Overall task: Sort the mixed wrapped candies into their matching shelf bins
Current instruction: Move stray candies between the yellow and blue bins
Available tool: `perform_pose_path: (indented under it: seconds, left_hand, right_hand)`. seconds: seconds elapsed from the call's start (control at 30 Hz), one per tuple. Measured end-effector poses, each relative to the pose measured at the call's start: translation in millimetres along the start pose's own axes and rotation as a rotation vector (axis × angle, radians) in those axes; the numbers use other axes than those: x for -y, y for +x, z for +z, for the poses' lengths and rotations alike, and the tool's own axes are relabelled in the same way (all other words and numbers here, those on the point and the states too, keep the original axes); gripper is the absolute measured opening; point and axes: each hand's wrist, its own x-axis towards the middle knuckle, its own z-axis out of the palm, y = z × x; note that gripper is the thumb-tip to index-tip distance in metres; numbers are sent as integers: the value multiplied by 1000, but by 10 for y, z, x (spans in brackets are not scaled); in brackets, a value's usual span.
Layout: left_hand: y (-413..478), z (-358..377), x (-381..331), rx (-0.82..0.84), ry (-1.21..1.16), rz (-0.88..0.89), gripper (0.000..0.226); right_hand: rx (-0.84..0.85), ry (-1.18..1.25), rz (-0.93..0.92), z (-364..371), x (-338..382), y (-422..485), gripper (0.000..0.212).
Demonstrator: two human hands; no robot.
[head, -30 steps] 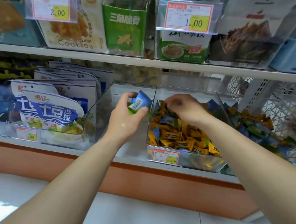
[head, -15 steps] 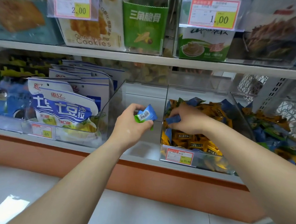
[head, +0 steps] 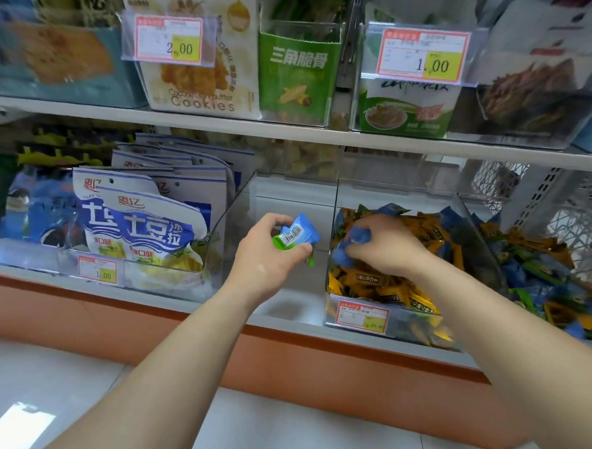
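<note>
Blue candy (head: 303, 230) and green candy (head: 280, 241) are pinched together by the thumb and curled fingers of the left hand (head: 267, 257), held just left of the clear bin (head: 395, 191). Inside that bin, on the orange candies (head: 387, 288), a blue wrapper (head: 355, 235) is gripped by the right hand (head: 386, 249), fingers curled.

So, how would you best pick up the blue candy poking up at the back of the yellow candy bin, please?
Probably pinch the blue candy by its raised end, from above: it sticks up over the yellow candies, and the bin walls close off the sides.
</note>
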Motion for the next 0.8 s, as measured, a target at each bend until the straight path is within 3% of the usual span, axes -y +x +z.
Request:
perform_pose_path:
  seconds: [0.13,0.33,0.4,0.5,0.57,0.73,0.8]
  left_hand:
    - [-61,166,-263,4,-54,77,35]
    - [-255,687,-564,97,-75,195,43]
    - [-301,901,-649,97,-58,186,47]
    - [-355,1182,-755,97,-53,174,47]
    - [-377,1374,-832,100,-35,182,46]
    - [-376,1770,-987,109,-26,207,42]
    - [-382,1912,-1038,110,-45,216,44]
  right_hand:
    - [-284,419,69,-314,-98,-335,8]
    - [-239,1232,269,-422,-73,-792,19]
    - [-267,1237,274,-534,-202,-935,27]
    - [-116,1254,252,-632,-381,-1138,20]
    - [-63,1253,248,-651,-506,-1233,27]
    - [-156,1357,276,-779,-829,-1288,51]
    - [-251,1417,317,-804,-940,-1285,48]
